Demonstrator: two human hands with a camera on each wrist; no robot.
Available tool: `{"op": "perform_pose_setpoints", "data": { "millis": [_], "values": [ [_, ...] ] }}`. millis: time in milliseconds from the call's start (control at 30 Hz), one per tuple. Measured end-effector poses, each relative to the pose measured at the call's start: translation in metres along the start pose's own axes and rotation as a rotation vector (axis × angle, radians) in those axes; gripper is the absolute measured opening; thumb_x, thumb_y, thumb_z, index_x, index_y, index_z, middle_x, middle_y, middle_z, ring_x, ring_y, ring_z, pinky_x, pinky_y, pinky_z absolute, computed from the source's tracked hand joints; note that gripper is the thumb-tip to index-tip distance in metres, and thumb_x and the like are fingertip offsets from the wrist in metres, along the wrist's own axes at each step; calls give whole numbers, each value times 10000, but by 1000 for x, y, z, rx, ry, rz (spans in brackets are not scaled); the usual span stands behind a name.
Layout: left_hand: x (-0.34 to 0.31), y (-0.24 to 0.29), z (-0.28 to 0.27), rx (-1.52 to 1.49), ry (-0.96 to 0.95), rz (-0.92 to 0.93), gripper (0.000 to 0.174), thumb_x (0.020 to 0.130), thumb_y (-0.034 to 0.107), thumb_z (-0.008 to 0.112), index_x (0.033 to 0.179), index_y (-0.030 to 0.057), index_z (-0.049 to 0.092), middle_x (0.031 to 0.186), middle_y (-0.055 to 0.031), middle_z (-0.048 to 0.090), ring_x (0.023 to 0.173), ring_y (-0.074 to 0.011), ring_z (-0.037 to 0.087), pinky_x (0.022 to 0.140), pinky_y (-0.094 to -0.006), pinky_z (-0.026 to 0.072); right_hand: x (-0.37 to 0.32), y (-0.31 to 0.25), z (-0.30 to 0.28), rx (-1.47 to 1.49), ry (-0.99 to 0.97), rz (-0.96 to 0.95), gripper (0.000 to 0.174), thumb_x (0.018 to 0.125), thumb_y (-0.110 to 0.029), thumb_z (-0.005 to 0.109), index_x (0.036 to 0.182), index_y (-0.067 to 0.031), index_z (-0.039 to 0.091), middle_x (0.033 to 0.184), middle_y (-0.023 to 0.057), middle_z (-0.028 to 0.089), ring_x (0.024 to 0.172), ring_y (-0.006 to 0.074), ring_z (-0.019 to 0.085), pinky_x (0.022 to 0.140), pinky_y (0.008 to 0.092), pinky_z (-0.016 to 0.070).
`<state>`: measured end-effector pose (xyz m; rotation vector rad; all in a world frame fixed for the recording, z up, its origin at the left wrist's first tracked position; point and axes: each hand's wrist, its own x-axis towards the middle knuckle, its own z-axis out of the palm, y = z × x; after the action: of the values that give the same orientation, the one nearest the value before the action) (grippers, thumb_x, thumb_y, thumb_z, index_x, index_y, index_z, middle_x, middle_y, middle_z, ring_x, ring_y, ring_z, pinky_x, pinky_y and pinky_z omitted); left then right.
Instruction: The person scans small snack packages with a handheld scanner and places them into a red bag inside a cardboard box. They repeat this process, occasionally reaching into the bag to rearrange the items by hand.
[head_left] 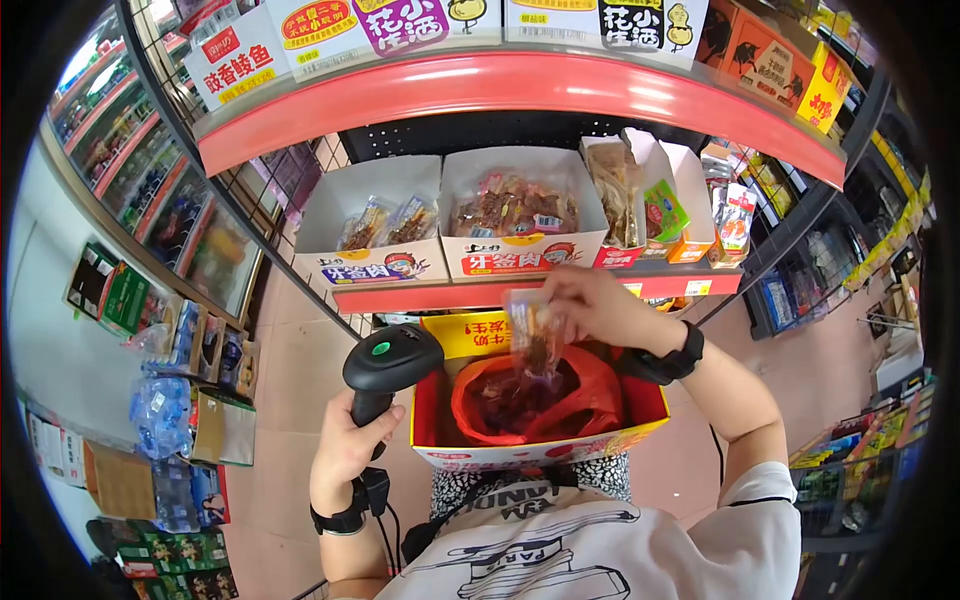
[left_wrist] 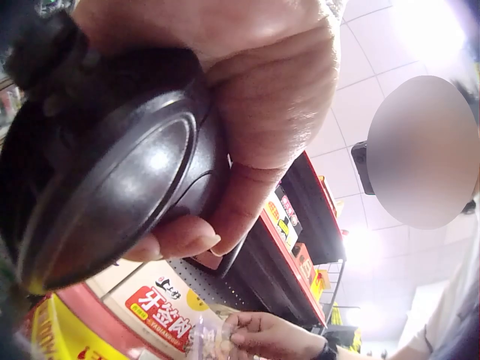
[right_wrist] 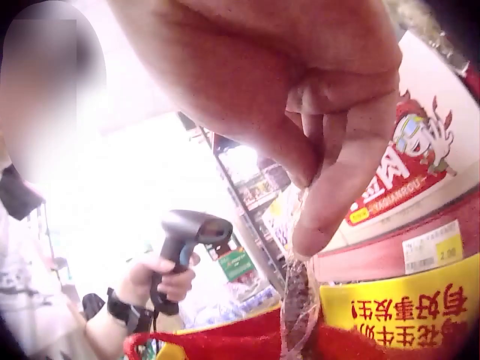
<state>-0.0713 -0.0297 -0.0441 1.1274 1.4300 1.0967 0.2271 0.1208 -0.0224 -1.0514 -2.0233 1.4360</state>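
Observation:
The left hand [head_left: 347, 445] grips the handle of a black barcode scanner [head_left: 392, 360] with a green light on top; its fingers [left_wrist: 184, 238] curl round the scanner body [left_wrist: 112, 172] in the left wrist view. The right hand [head_left: 592, 308] pinches a small clear packet of brown snack [head_left: 535, 335] by its upper end, above a red plastic bag [head_left: 590, 385]. The bag sits inside a red and yellow carton [head_left: 640, 440] at the person's front. In the right wrist view the packet [right_wrist: 298, 300] hangs from thumb and fingertips.
A shelf [head_left: 440, 297] behind the carton holds a white box with two packets [head_left: 375, 265], a fuller white box [head_left: 520, 262] and smaller boxes. Above runs a red-edged shelf [head_left: 520, 85] with cartons. Water bottles [head_left: 160, 410] and boxes stand on the left.

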Motion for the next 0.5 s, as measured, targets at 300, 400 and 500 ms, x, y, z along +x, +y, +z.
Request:
{"op": "perform_pose_setpoints", "data": {
  "millis": [300,400,500],
  "values": [
    [0,6,3,15,-9,4,136,776,44,646,874,9,560,663,4,530,551,-73,498,502,-228,408,4,2,-22,228,87,36,106,901,-36,474,1002,-6,485,776,54,592,597,127,631,455,207,463],
    [0,4,4,16,-20,9,128,778,50,646,866,9,562,660,7,529,556,-73,497,504,-228,406,7,11,-19,288,96,28,92,903,-37,477,990,-12,489,786,46,585,608,135,638,464,210,470],
    [0,5,5,17,-19,17,125,779,51,644,866,11,564,660,9,526,560,-72,496,505,-227,404,9,11,-17,324,87,26,73,904,-39,477,972,-15,488,806,44,577,621,142,644,472,211,474]
  ]
}}
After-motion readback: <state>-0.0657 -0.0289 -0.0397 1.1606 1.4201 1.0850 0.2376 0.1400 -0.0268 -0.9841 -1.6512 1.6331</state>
